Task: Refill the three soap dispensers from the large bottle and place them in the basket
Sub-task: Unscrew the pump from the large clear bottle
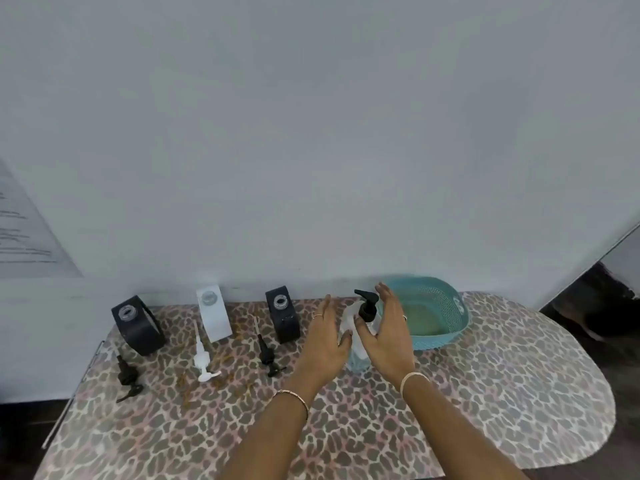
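Three soap dispensers stand open-necked in a row at the back of a leopard-print table (485,393): a black dispenser (138,327) at the left, a white dispenser (214,315) in the middle and a second black dispenser (284,315) to its right. Each one's pump lies on the cloth in front of it, a black pump (128,377), a white pump (202,360) and another black pump (268,355), an arrangement that appears meant to leave every neck clear for pouring.

The large bottle (356,355), clear with a black pump top (367,304), stands upright just beside the teal basket (446,334), which holds no dispenser yet. The left hand (327,344) rests against the bottle's left side, fingers loosely extended and not closed round it. The right hand (388,336) is open at the bottle's right, fingers spread and raised near the pump top, thumb by the neck; whether it touches the bottle cannot be told. Judged from this, the refilling has yet to begin.
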Motion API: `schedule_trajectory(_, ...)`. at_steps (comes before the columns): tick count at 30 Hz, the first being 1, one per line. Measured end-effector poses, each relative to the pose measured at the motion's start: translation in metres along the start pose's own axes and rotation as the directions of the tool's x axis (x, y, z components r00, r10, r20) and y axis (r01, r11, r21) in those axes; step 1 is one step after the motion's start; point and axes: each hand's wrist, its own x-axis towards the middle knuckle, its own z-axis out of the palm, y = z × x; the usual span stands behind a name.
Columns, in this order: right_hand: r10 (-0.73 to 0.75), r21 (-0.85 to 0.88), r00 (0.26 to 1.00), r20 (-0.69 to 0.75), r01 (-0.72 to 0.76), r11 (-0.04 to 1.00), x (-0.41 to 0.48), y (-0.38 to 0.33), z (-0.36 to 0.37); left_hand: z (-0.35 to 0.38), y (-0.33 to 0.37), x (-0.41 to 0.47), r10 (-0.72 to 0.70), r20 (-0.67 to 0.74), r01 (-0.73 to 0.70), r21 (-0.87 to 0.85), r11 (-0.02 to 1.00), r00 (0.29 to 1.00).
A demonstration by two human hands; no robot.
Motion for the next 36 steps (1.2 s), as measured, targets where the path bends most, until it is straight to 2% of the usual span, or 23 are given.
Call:
schedule_trajectory(5,0.056,0.053,0.994,0.089,-0.060,0.997,0.009,0.020,0.000,0.023,-0.001,0.009,-0.064,0.089,0.068,-0.034,0.997,0.994)
schedule_trajectory(11,0.033,0.021,0.998,0.054,-0.034,0.999,0.021,0.021,-0.001,0.046,-0.003,0.030,-0.169,0.011,0.169,-0.065,0.983,0.986)
schedule_trajectory(16,0.084,0.106,0.996,-0.008,-0.082,0.991,0.024,0.017,-0.002,0.042,0.014,0.030,-0.174,-0.022,0.168,-0.168,0.971,0.984)
schedule_trajectory(28,-0.007,0.095,0.999,0.042,0.003,0.995,0.035,0.018,-0.008,0.026,0.021,0.027,-0.161,0.000,0.157,-0.220,0.963,0.987)
schedule_trajectory(32,-0.109,0.125,0.974,0.198,0.085,0.988,0.043,0.023,-0.016,0.016,0.011,0.029,-0.124,0.076,0.136,-0.179,0.974,0.989)
schedule_trajectory(36,-0.149,0.244,0.898,0.415,0.048,0.969,0.054,0.026,-0.030,0.014,0.006,0.031,-0.125,0.101,0.137,-0.131,0.982,0.987)
